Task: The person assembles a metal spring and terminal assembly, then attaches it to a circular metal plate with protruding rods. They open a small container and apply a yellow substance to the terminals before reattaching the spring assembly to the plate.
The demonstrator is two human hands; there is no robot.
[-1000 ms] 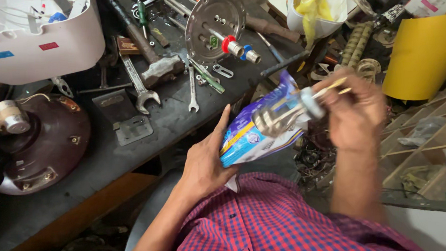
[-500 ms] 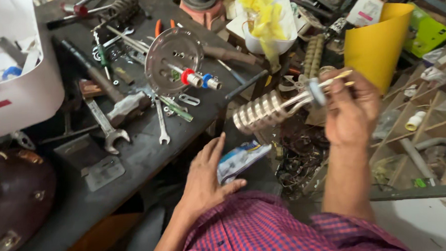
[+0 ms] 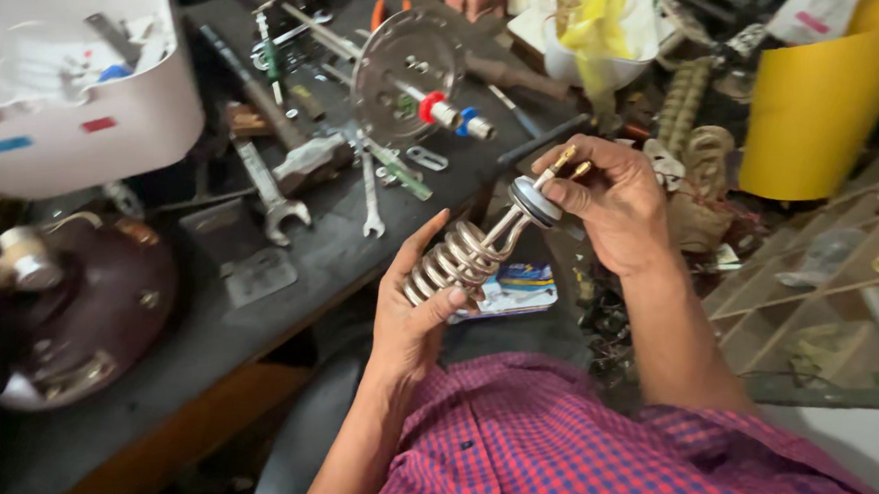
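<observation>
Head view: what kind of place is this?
Likely an appliance repair workshop. A dark workbench is strewn with spanners and a round metal flange plate, and both hands hold a coiled heating element.

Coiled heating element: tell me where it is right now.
In the head view, centre frame, the coiled heating element is held between the left hand at its coil and the right hand at its flange, above the blue-and-white packet.

A bare metal heating element with a tight silvery coil (image 3: pixel 455 261), round flange and brass terminals, tilts up to the right, held in the air off the dark workbench's near edge.
</observation>
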